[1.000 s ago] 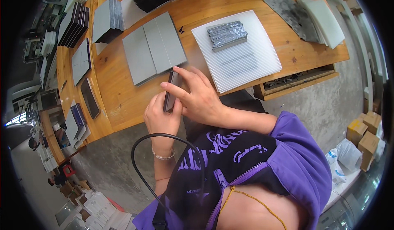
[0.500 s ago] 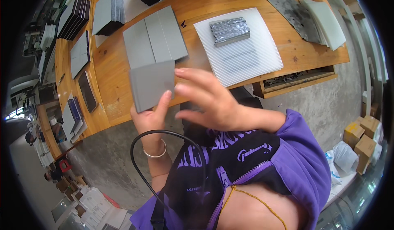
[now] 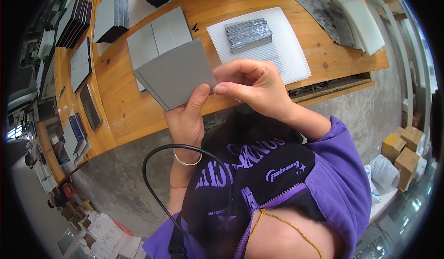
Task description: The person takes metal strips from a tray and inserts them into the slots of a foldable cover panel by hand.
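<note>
My left hand (image 3: 186,122) grips a flat grey box-like cover (image 3: 178,74) from below, with the thumb lying on its face near the lower right corner. The cover is tilted above the table's front edge and has a crease along its left side. My right hand (image 3: 261,85) is closed at the cover's right edge, its fingers curled and the thumb close to the left thumb; part of the fingertips is hidden. Behind the cover, larger grey panels (image 3: 159,32) lie on the wooden table (image 3: 115,101), partly covered from view.
A white ribbed sheet (image 3: 289,46) carries a bundle of silvery strips (image 3: 249,34). Grey stacks (image 3: 108,18) stand at the far left, a dark tray (image 3: 91,106) nearer. White foam sheets (image 3: 358,23) lie at far right, above an open drawer (image 3: 333,92). Cardboard boxes (image 3: 407,162) sit by the wall.
The grey cover has come up and to the right, tilting in my left hand. My right hand, spread and blurred before, has moved right and closed at the cover's edge.
</note>
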### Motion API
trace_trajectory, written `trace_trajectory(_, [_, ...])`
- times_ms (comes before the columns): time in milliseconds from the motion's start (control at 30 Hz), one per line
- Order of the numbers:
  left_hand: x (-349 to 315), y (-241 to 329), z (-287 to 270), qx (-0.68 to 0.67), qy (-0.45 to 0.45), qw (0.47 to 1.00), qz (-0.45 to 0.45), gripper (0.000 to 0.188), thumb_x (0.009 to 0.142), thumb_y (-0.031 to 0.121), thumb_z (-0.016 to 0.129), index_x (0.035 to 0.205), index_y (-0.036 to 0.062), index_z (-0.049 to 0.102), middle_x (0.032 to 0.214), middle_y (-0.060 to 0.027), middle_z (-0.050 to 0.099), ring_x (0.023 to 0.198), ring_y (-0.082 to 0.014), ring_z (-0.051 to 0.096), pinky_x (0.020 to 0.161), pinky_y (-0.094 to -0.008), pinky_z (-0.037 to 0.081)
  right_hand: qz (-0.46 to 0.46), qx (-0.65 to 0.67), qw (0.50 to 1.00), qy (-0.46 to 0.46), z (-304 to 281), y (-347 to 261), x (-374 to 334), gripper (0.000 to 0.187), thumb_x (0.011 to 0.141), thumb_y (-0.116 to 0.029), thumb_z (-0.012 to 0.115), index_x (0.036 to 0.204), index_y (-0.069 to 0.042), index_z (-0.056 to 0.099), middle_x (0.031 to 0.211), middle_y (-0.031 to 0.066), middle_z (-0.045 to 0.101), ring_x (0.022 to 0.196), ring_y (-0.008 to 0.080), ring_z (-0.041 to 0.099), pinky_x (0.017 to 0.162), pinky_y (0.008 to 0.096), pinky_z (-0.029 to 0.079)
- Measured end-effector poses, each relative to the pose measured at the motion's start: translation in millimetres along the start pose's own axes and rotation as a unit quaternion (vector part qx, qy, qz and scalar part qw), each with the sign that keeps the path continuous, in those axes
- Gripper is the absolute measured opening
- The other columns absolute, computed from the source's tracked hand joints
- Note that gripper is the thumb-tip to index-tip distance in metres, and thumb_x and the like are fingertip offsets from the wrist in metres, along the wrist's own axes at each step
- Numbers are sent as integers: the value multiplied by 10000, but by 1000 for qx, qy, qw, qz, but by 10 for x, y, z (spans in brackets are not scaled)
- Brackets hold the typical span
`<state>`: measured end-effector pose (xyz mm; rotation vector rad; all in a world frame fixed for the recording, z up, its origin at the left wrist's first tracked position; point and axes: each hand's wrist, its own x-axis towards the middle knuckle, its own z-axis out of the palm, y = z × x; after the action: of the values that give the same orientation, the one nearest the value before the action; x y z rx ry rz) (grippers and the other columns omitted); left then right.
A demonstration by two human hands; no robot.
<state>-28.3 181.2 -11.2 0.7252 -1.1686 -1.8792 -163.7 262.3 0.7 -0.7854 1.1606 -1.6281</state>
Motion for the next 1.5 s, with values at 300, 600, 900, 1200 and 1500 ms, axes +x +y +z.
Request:
trace_trajectory(300, [79,-88,77,20,-12,1000,14,282,763,-3,687,1020,11,572,974,-41,591,876,-124,567,790,-256,460,-16,-5,1000,20,-121,57,50,210,810,-49,648,984,60,606,875,100,660,817,120,634,726,212,511])
trace_trajectory(600, [209,-94,88,-47,-50,997,-38,225,845,89,606,1049,21,541,950,-75,584,855,-157,566,770,-275,459,49,50,998,10,-268,-9,101,230,805,-62,659,992,60,600,883,83,649,827,116,619,740,225,502])
trace_trajectory(900, [154,-159,239,-49,20,998,-23,247,808,30,652,1036,27,559,962,-36,586,884,-127,556,795,-278,459,-80,-54,995,26,-252,70,137,149,762,-26,684,893,39,659,873,85,627,803,128,614,707,232,498])
trace_trajectory(1200, [122,-197,226,3,16,1000,18,332,792,57,682,1094,13,552,1047,-40,584,965,-126,540,868,-264,413,-118,-82,989,42,-251,35,155,281,758,-59,698,1015,26,620,858,82,640,772,114,617,713,240,503])
trace_trajectory(1500, [140,-204,237,-14,-7,1000,-15,300,777,50,695,1045,9,568,1014,-39,589,916,-115,554,812,-248,433,-57,-63,996,9,-295,16,103,249,785,-63,673,996,53,606,908,90,633,817,118,610,753,240,506])
